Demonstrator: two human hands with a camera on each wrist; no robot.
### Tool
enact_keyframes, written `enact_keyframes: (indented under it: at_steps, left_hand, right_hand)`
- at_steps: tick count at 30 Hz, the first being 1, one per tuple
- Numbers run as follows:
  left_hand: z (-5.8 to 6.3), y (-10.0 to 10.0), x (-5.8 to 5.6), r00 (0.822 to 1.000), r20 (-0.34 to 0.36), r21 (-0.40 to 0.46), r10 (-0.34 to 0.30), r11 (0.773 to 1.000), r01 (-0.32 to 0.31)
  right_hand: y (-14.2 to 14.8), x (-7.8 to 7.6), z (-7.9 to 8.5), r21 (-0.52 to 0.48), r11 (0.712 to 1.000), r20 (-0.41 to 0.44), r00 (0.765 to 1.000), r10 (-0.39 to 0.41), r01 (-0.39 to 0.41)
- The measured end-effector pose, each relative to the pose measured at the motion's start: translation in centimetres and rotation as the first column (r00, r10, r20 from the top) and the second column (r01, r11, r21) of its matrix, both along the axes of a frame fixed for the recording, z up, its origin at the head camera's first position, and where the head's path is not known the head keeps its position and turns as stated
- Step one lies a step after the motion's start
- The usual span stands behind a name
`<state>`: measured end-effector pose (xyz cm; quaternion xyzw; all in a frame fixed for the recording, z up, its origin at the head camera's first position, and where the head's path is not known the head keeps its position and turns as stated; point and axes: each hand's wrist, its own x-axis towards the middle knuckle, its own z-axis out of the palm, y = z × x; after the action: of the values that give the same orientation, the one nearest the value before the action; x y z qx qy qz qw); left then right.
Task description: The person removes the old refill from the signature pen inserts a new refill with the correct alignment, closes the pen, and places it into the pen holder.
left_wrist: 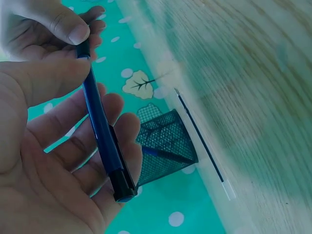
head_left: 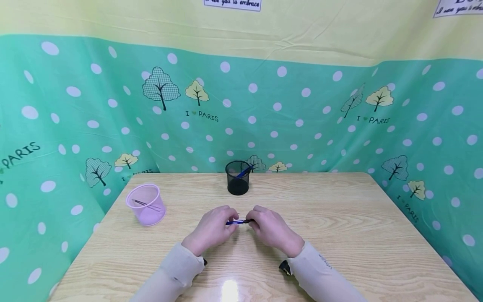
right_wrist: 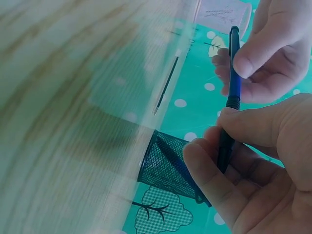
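Observation:
Both hands hold one blue pen with black ends [head_left: 235, 222] just above the table, in front of the black mesh pen cup [head_left: 238, 186]. My left hand [head_left: 214, 226] grips the blue barrel between thumb and fingers; the clip end points back over its palm in the left wrist view. Thumb and fingers of my right hand [head_left: 272, 228] pinch the black grip section, with the tip partly hidden by the fingers. On the table near the cup lies a thin pen refill [left_wrist: 202, 139] with a dark tube and a pale end, also visible in the right wrist view.
A blue pen [head_left: 244, 171] leans inside the black mesh cup at the table's back edge. To the left stands a pink cup [head_left: 146, 219] with thin dark sticks in it. A patterned green curtain [head_left: 264, 113] hangs behind the wooden table [head_left: 332, 209] and along its sides.

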<state>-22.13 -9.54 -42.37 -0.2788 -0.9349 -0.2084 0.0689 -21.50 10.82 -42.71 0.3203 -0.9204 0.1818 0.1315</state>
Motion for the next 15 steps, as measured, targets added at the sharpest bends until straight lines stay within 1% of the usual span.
enact_keyframes:
  at_steps: [7,9,15]
  left_hand:
    - [-0.08,-0.03,-0.04,0.995,-0.085,-0.031,-0.045,0.999,0.043]
    - [-0.16,-0.01,-0.12,0.995,-0.086,-0.039,-0.052,0.998,0.049]
    - [-0.3,0.02,-0.17,0.997,-0.053,-0.042,-0.052,0.998,0.05]
  right_hand:
    - [-0.01,-0.01,-0.06,0.003,1.0,-0.013,1.0,0.003,-0.003]
    - [-0.01,0.02,-0.04,0.005,1.0,-0.012,1.0,0.004,-0.004]
    - [0.03,-0.02,-0.13,0.004,1.0,-0.01,1.0,0.012,-0.012]
